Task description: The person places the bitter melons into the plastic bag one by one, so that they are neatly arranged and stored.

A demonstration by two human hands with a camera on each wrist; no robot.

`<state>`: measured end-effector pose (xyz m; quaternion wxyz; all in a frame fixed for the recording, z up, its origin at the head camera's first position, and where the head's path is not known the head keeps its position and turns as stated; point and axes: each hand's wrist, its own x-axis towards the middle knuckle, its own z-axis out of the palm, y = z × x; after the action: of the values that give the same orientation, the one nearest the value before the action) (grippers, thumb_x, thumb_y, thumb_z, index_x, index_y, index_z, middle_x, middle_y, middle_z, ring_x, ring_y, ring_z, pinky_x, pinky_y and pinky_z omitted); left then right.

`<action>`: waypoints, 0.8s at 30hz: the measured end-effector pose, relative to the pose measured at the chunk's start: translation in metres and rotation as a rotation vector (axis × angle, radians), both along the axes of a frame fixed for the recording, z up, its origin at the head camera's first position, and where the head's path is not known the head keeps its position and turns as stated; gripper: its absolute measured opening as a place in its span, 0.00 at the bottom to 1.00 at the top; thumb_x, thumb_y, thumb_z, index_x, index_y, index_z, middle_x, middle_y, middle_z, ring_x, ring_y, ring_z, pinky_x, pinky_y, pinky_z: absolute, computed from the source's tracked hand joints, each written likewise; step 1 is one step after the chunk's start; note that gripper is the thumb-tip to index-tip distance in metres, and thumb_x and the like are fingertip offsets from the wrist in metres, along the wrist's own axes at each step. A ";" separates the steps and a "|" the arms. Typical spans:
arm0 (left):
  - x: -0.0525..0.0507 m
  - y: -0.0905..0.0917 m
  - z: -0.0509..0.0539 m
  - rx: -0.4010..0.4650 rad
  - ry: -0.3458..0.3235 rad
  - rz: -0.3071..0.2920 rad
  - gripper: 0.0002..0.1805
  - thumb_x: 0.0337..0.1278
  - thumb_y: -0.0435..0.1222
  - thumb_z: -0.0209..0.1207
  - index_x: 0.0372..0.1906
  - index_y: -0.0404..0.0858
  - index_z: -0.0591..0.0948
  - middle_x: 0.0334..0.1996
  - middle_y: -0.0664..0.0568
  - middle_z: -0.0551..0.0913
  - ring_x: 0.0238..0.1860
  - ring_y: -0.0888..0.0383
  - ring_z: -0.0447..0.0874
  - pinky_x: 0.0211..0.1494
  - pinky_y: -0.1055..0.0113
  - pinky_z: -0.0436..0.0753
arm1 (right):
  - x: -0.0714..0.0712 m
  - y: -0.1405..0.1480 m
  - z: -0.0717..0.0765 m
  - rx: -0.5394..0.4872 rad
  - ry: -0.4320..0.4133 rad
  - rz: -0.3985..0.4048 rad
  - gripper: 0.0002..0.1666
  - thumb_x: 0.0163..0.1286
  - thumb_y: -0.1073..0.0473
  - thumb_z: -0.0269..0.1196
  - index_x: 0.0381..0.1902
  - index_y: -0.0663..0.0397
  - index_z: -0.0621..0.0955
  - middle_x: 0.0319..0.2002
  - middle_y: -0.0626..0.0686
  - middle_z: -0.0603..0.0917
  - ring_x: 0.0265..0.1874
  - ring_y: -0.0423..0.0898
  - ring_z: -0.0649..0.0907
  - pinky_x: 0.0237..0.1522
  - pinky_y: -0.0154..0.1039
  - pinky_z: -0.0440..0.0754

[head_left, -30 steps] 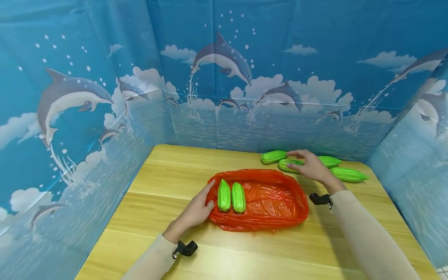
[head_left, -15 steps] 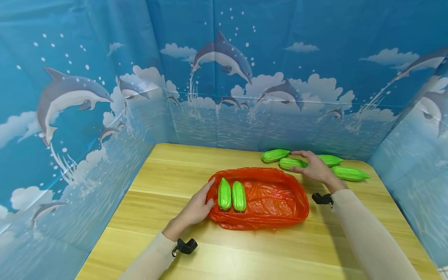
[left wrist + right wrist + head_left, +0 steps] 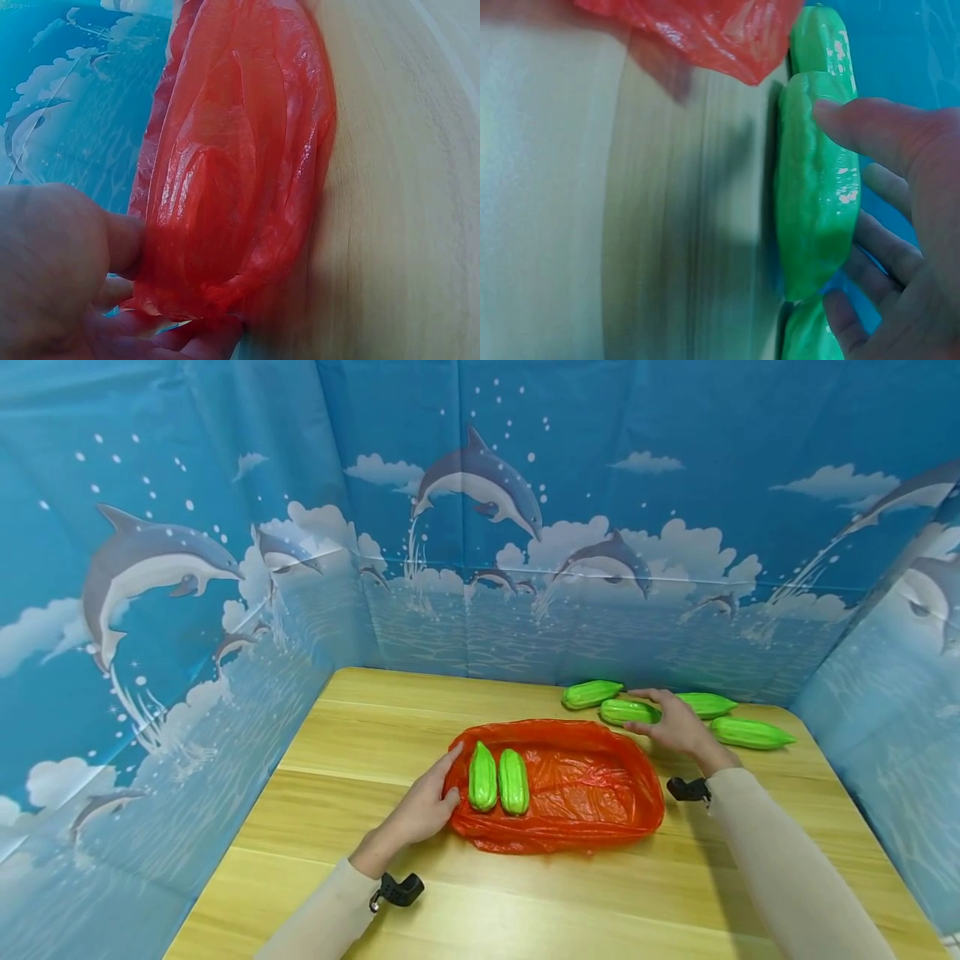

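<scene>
A red plastic bag [image 3: 555, 841] lies spread wide on the table, with two green ridged gourds [image 3: 482, 777] side by side in its left part. At the bag's left end my left hand [image 3: 412, 817] holds it, thumb on the near side and fingers round the edge; the red film [image 3: 240, 142] partly hides the fingers in the left wrist view. My right hand [image 3: 678, 727] reaches over a green ridged gourd [image 3: 624, 712] at the back right. Its thumb overlaps that gourd [image 3: 814, 202] in the right wrist view, other fingers spread along the far side; firm contact cannot be told.
Around the right hand lie other green gourds: one behind to the left [image 3: 591, 694], one partly hidden beyond the hand [image 3: 708, 704], one to the right [image 3: 752, 732]. The wooden table [image 3: 352, 752] is bordered by a blue dolphin-printed curtain [image 3: 420, 635].
My right hand stays over the same gourd, with only a slight shift of the hand. The left hand keeps its place at the bag's end. No gourd has visibly moved.
</scene>
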<state>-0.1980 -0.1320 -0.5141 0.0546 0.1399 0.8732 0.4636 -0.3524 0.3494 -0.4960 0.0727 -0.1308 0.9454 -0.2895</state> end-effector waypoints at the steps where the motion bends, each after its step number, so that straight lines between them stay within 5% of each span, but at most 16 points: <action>1: 0.000 0.000 0.000 -0.001 0.000 0.000 0.43 0.85 0.24 0.53 0.97 0.36 0.56 0.94 0.34 0.60 0.94 0.33 0.60 0.96 0.34 0.63 | 0.000 0.000 -0.001 0.000 0.003 -0.003 0.48 0.85 0.42 0.73 0.90 0.58 0.70 0.90 0.77 0.63 0.86 0.83 0.64 0.80 0.88 0.68; 24: 0.002 0.000 0.000 -0.026 0.006 -0.002 0.42 0.85 0.25 0.53 0.96 0.35 0.56 0.94 0.33 0.61 0.94 0.32 0.60 0.96 0.34 0.63 | 0.009 0.001 -0.008 -0.020 -0.001 -0.077 0.41 0.88 0.50 0.70 0.90 0.56 0.71 0.87 0.77 0.67 0.83 0.82 0.70 0.78 0.85 0.73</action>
<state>-0.1959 -0.1325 -0.5139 0.0542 0.1413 0.8792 0.4517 -0.3437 0.3509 -0.5045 0.0607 -0.0949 0.9468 -0.3014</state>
